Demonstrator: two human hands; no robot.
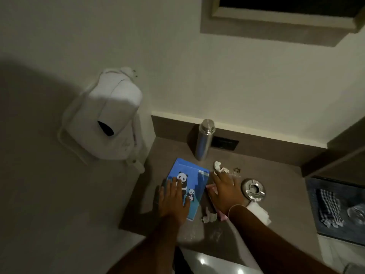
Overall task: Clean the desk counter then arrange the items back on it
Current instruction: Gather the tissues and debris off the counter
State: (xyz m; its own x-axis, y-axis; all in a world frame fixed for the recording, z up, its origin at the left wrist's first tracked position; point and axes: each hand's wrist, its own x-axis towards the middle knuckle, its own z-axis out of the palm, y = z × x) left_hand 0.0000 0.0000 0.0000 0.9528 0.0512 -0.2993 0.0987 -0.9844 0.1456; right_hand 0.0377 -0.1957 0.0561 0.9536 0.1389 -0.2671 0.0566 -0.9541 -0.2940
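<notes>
Head view: left hand (173, 198) lies flat, palm down, fingers straight and slightly spread. It presses on the near-left part of the blue panda notebook (194, 175). The notebook lies flat on the grey desk counter (276, 175), at its left end.

Right hand (227, 188) is also palm down, just right of the notebook. Its fingers are stretched forward, roughly straight, and nothing is gripped. The fingertips touch a crumpled tissue (219, 167) on the counter. A pink item (210, 189) shows at the hand's left edge, mostly hidden under it, so I can't tell what it is. A thin bracelet (235, 206) is on that wrist.

Around the hands:
- a 2nd tissue wad (209, 216) near the front edge, between the 2 forearms
- a steel ashtray (253, 189) just right of the right hand
- white paper (258, 213) in front of the ashtray, beside the right wrist
- dark crumbs (236, 170) just right of the first tissue

Further back, a steel bottle (203, 141) stands upright by the backsplash, next to a black socket plate (225, 144). A white wall-mounted unit (106, 119) hangs left of the counter. At far right, a checked cloth (328, 206) lies in a dark tray (314, 186).
</notes>
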